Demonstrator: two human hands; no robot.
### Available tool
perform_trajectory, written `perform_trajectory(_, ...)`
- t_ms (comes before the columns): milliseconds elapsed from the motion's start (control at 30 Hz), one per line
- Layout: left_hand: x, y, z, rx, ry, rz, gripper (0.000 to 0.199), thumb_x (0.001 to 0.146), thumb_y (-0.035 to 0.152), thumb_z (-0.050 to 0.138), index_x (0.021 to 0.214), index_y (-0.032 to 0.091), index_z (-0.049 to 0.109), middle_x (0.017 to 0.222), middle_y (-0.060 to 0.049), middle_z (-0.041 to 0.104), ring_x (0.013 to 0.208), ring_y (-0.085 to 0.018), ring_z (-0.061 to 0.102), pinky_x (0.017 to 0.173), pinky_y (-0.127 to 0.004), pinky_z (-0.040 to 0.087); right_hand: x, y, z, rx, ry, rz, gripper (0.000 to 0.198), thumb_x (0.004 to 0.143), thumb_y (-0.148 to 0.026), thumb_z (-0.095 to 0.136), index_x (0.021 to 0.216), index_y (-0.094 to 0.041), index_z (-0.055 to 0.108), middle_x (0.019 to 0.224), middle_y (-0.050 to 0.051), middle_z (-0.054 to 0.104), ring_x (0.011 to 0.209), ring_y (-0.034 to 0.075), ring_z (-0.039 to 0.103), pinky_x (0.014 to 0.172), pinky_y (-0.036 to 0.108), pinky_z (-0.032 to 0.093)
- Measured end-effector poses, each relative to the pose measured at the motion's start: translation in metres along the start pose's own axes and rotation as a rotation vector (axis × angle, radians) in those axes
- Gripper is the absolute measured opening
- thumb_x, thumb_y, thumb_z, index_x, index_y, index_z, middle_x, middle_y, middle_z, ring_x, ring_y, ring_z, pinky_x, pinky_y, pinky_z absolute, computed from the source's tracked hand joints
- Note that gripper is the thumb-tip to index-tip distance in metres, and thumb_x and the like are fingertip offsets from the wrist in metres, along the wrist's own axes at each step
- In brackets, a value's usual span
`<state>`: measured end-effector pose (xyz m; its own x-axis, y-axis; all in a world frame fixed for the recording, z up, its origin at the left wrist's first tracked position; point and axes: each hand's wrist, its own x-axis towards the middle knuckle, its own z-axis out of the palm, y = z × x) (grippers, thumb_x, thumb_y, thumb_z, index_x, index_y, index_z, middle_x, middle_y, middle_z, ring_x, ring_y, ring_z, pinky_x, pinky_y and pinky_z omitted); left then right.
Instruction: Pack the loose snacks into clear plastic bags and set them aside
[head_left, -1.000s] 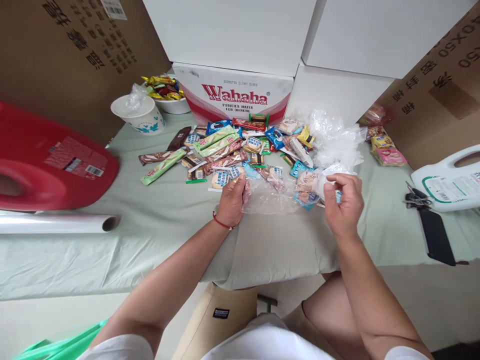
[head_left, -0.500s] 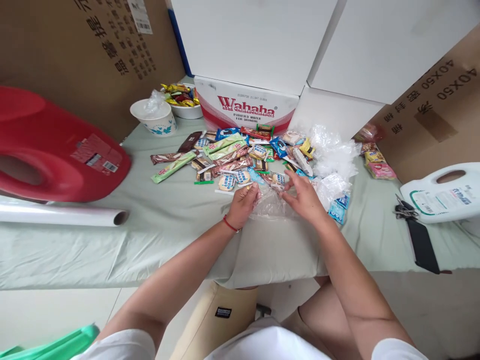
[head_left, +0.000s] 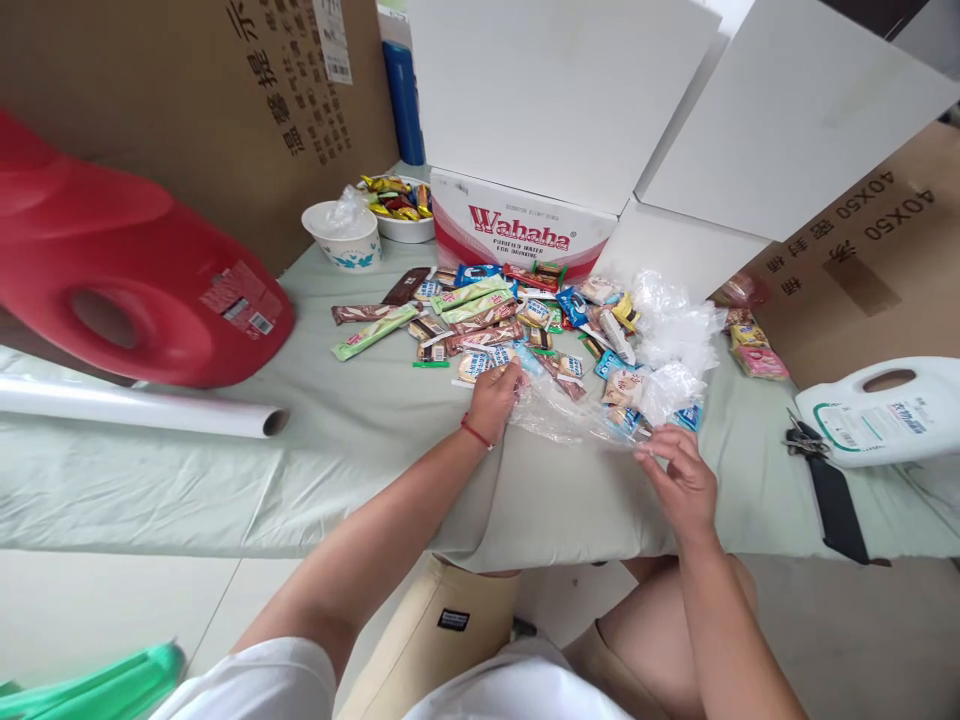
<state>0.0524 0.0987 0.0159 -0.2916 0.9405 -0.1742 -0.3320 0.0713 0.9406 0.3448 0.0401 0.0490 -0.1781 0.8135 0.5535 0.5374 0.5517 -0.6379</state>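
A clear plastic bag [head_left: 559, 415] is stretched low over the cloth between my two hands. My left hand [head_left: 493, 400], with a red cord at the wrist, is closed on the bag's left end. At its right end, the fingers of my right hand [head_left: 681, 475] pinch the film. Just beyond lies a loose pile of wrapped snacks: green-wrapped bars [head_left: 472, 295], brown-wrapped bars [head_left: 480, 338], round biscuits in clear wrappers [head_left: 474, 365] and blue packets [head_left: 574, 305]. Crumpled clear bags [head_left: 671, 330] are heaped at the pile's right side.
At left stand a red jug [head_left: 150, 260] and a plastic film roll [head_left: 150, 408]. A paper cup [head_left: 343, 240] and a bowl of sweets [head_left: 405, 228] sit behind, beside a Wahaha carton [head_left: 517, 225]. A white jug [head_left: 885, 410] and black phone [head_left: 836, 505] lie at right.
My right hand has moved right and toward me, drawing the bag out wider. My left hand stays closed on its end. The camera view has shifted slightly.
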Motion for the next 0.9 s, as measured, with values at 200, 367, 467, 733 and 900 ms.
perform_trajectory(200,-0.005,0.000,0.002,0.042,-0.023,0.025,0.055,0.081,0.072,0.066,0.063,0.020,0.059,0.051,0.003,0.047,0.049,-0.011,0.039,0.049,-0.027,0.026,-0.025,-0.009,-0.003,-0.075,0.145,0.235,0.015,0.095,-0.036,0.072,0.103,-0.024,0.077,0.103,0.006,0.069,0.097,0.021,0.066,0.088,0.039,0.054)
perform_trajectory(367,-0.008,-0.001,0.004,0.016,-0.038,0.040,0.055,0.083,0.072,0.064,0.064,0.021,0.057,0.053,0.003,0.046,0.050,-0.011,0.037,0.050,-0.028,0.027,0.025,-0.055,0.011,-0.205,0.226,0.030,0.015,0.100,-0.034,0.063,0.101,-0.023,0.074,0.096,0.005,0.069,0.095,0.022,0.065,0.090,0.039,0.052)
perform_trajectory(467,-0.011,0.000,0.004,-0.004,-0.061,0.065,0.055,0.085,0.070,0.063,0.062,0.021,0.054,0.053,0.004,0.045,0.049,-0.011,0.035,0.051,-0.029,0.027,0.068,-0.074,0.038,-0.305,0.021,-0.145,0.016,0.101,-0.033,0.064,0.108,-0.025,0.075,0.102,0.007,0.071,0.105,0.025,0.061,0.099,0.043,0.048)
perform_trajectory(733,-0.007,0.004,0.001,-0.034,0.018,0.068,0.046,0.091,0.059,0.061,0.069,0.019,0.062,0.059,0.002,0.051,0.052,-0.011,0.039,0.052,-0.027,0.031,0.096,-0.067,0.092,-0.342,-0.279,-0.239,0.007,0.096,-0.021,0.071,0.094,-0.022,0.077,0.094,0.007,0.070,0.103,0.025,0.052,0.092,0.039,0.046)
perform_trajectory(900,0.003,0.012,-0.002,-0.179,0.170,-0.039,0.038,0.090,0.052,0.064,0.071,0.018,0.066,0.059,0.002,0.053,0.049,-0.010,0.042,0.048,-0.025,0.031,0.044,-0.080,0.067,-0.451,-0.041,-0.444,0.013,0.094,-0.013,0.071,0.100,-0.024,0.074,0.102,0.007,0.069,0.105,0.025,0.053,0.092,0.040,0.047)
